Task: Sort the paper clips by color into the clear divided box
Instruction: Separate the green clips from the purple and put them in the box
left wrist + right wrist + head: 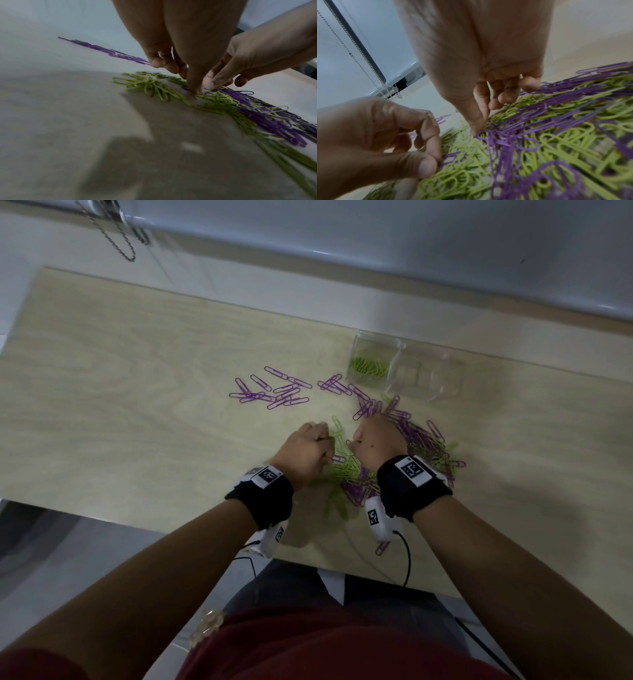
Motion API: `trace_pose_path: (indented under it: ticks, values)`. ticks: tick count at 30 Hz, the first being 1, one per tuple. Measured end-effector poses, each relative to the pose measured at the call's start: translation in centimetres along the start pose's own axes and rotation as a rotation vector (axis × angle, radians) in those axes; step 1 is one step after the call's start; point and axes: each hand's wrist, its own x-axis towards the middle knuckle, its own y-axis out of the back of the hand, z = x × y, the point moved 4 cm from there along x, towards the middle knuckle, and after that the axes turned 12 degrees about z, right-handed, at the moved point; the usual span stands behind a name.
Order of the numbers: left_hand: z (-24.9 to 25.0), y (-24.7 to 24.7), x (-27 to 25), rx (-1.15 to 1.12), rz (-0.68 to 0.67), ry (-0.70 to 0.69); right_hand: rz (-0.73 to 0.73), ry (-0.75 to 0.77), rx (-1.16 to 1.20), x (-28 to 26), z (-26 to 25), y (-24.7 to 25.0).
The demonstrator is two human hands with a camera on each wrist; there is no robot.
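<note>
the left hand point(310, 451) is pinching a purple clip point(449, 159) between thumb and forefinger at the near-left side of the mixed pile point(394, 460), its other fingers curled in. the right hand point(376, 441) is reaching down into the same pile with thumb and forefinger closing together on the tangled clips; which clip it is gripping cannot be told. the two hands are working just beside each other, almost touching.

green clips point(150, 86) are lying loose on the left of the pile, purple and green tangling together to the right. a sorted spread of purple clips point(274, 392) is sitting farther out to the left, apart from the pile, with bare table point(120, 371) beyond it.

the clear divided box point(407, 368) is standing past the pile toward the far right, near the table's back edge; green clips are filling its left compartment. a bead chain point(116, 234) is hanging at the far wall.
</note>
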Motion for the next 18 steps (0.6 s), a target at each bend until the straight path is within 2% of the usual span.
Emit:
trace_pose_path:
  ticks: [6, 12, 18]
  values:
    - [0.0, -0.5, -0.2, 0.035, -0.074, -0.013, -0.061, 0.000, -0.177, 0.0, -1.0, 0.6]
    - [-0.6, -0.4, -0.9, 0.057, -0.044, -0.012, 0.020, 0.019, -0.217, -0.8, -0.9, 0.5]
    - [-0.9, -0.9, -1.0, -0.082, 0.003, 0.143, -0.035, 0.017, -0.247, -1.1, -1.4, 0.1]
